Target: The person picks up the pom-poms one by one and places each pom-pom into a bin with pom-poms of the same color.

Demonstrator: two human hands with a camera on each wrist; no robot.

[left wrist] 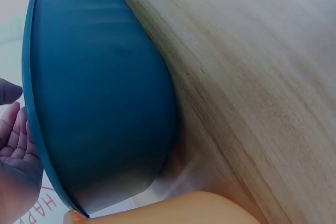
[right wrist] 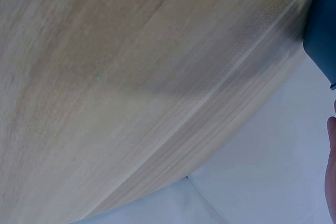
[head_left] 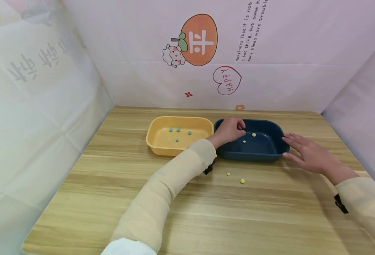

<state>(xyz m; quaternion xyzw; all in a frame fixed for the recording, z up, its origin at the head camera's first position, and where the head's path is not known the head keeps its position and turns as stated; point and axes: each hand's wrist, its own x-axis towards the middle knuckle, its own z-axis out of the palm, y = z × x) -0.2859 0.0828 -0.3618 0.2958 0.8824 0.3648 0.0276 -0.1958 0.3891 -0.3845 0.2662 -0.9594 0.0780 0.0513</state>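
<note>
My left hand (head_left: 228,131) hovers over the dark blue bin (head_left: 251,157), its fingers bent and the thumb apart from them. In the left wrist view, no object shows in that hand (left wrist: 20,156). Two small yellow balls, one larger (head_left: 253,135) and one smaller (head_left: 244,141), lie on the bin's floor. With fairly straight fingers, my right hand (head_left: 310,152) touches the bin's right end. On the table in front of the bin are another small yellow ball (head_left: 228,174) and a larger one (head_left: 242,181).
A yellow bin (head_left: 165,151) stands directly left of the blue one, with several teal balls (head_left: 178,130) inside. Both bins sit toward the back of the wooden table (head_left: 111,177). Printed white cloth (head_left: 142,71) hangs behind and at the sides.
</note>
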